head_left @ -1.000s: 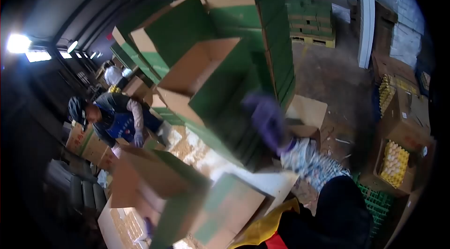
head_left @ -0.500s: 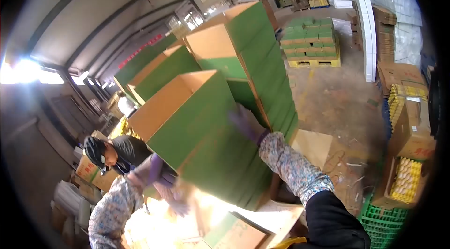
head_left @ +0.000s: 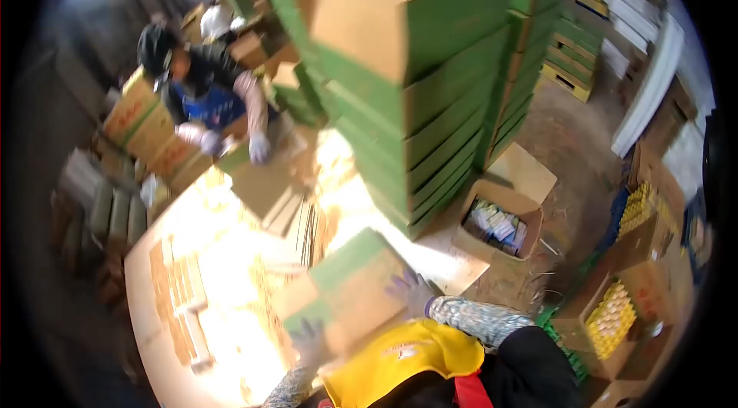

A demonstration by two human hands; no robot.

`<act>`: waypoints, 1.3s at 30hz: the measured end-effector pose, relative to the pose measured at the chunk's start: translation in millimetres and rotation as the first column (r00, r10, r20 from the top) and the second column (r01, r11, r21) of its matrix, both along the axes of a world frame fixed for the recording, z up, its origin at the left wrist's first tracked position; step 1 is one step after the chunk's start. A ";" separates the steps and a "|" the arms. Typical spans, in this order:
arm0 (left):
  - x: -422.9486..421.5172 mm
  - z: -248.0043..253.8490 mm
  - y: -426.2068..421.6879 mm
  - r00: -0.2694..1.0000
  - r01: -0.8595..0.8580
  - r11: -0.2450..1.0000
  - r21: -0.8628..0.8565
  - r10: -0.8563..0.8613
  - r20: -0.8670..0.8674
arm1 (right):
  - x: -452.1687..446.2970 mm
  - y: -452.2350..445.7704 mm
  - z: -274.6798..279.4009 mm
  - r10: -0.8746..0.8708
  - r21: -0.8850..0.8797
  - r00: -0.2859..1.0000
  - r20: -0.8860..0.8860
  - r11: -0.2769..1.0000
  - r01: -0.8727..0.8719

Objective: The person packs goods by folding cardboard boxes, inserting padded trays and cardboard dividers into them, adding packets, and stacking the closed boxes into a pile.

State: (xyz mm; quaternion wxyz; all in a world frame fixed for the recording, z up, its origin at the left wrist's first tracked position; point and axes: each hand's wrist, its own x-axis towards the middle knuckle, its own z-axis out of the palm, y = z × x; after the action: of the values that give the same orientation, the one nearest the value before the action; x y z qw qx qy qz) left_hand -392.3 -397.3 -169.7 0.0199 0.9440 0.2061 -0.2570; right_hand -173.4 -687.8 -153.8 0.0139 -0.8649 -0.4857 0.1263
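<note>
Fingers spread wide, the right hand and blurred left hand rest on a flattened green-and-brown carton.

1. Showing green and tan blocks on the flat carton.
2. Wearing greyish purple on left hand and right hand.
3. Showing blue-and-white speckles on the right sleeve.
4. Displaying yellow on the apron.

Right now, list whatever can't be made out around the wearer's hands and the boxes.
All in the head view:
- Left hand: blurred; its pressure on the flat cardboard is unclear.
- Top green box: floor hidden by its walls.
- Tabletop: detail lost in glare.
- Yellow apron: print too small and blurred.
</note>
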 end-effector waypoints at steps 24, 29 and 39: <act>83.3 221.2 19.9 0.991 -0.099 0.821 -0.562 0.031 -0.129 | 38.3 123.9 159.8 0.615 0.702 0.781 -0.110 0.604 -0.378; 43.4 234.9 26.9 0.891 0.436 0.749 -0.499 -0.437 0.122 | 38.0 108.3 125.0 0.128 0.319 0.987 0.099 0.935 -0.153; 30.0 148.6 49.6 0.500 0.256 0.911 0.323 -0.411 0.762 | 15.0 53.5 141.2 0.378 0.356 0.926 -0.020 0.868 -0.346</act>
State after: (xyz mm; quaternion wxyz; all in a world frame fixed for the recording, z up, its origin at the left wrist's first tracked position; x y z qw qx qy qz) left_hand -362.3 -347.8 -21.1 -0.0168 0.9737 0.0074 0.2270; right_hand -158.4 -634.3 -12.6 0.1635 -0.7358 -0.6526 0.0774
